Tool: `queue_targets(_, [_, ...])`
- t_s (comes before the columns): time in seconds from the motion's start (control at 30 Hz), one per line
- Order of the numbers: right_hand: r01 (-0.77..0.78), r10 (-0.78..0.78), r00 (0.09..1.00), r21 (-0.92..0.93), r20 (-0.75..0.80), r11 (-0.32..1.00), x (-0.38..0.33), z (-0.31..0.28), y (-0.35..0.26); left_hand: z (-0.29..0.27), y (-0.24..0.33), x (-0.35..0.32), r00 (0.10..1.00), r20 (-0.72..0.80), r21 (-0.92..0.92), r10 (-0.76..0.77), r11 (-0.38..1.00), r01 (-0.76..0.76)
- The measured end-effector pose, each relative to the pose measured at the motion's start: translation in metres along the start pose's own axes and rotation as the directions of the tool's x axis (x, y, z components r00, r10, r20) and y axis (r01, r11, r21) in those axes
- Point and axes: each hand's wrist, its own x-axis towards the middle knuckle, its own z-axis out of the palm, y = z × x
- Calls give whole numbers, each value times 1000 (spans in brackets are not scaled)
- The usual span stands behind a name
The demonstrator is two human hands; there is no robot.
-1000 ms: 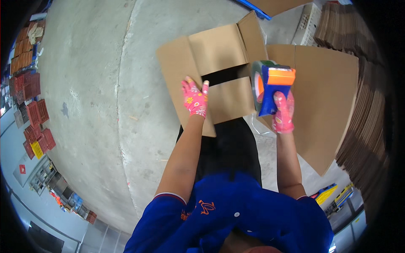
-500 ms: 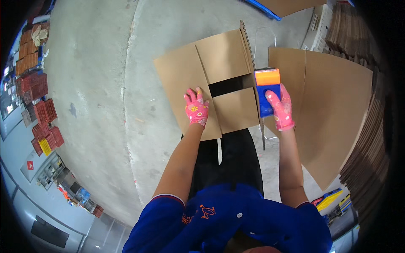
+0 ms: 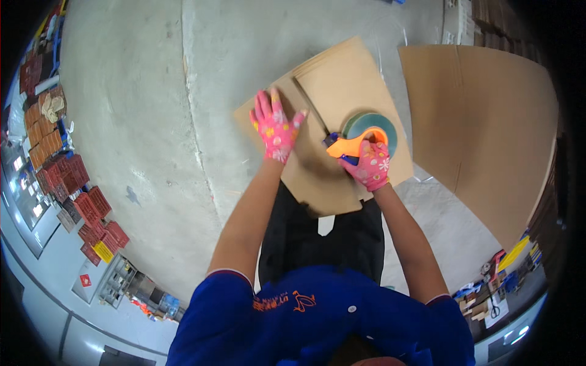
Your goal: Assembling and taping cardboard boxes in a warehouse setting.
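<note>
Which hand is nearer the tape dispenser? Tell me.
Right. The right hand grips the tape dispenser; the left hand is spread on the cardboard box, left of the dispenser.

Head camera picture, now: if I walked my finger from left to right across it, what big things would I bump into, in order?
Red crates → pale line on the floor → left hand → orange tape dispenser → big cardboard sheet.

The pink-gloved left hand [image 3: 278, 129] lies spread on a cardboard carton [image 3: 320, 180]; the pink-gloved right hand [image 3: 372, 166] grips an orange-and-blue tape dispenser [image 3: 349, 146] with a green tape roll [image 3: 359, 122] by the gap between top flaps [image 3: 345, 73].
</note>
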Motion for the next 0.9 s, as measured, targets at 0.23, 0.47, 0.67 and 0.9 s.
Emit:
queue_targets(0.23, [29, -29, 992, -1, -119, 1000, -13, 15, 7, -4, -9, 66, 943, 256, -216, 215, 963, -161])
queue_targets(0.47, [-117, 124, 986, 64, -111, 991, 4, -7, -8, 7, 4, 68, 945, 295, -239, 139, 969, -68])
queue_targets(0.67, [-538, 584, 811, 352, -30, 766, 133, -65, 30, -5, -3, 74, 940, 325, -255, 102, 967, -16])
queue_targets(0.9, [-530, 575, 808, -270, 129, 804, 157, -40, 126, -7, 14, 74, 933, 345, -274, 106, 962, -8])
